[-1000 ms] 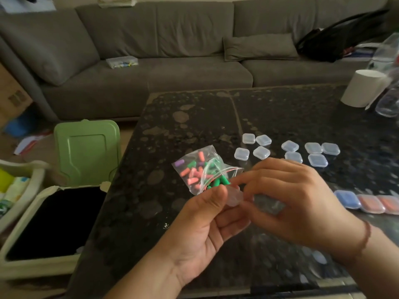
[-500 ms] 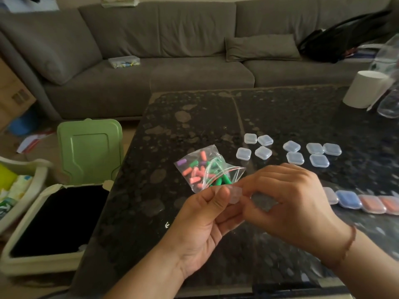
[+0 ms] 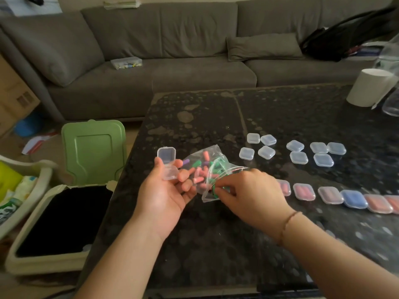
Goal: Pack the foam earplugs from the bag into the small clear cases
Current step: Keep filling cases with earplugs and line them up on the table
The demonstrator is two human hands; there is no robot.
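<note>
Opened since a moment ago, the clear case [image 3: 167, 164] sits lid-up in the left hand [image 3: 164, 195], fingers curled under it. Right hand [image 3: 248, 194] pinches a green earplug [image 3: 214, 189] inside the bag [image 3: 207, 169] near the counter [image 3: 216, 244] left edge.

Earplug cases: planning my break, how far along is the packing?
Done: a row of filled cases lies at the table's right. In hand: the left hand holds an open case, empty, while the right hand reaches into the bag. Left: eight or so empty cases and many earplugs still bagged.
</note>
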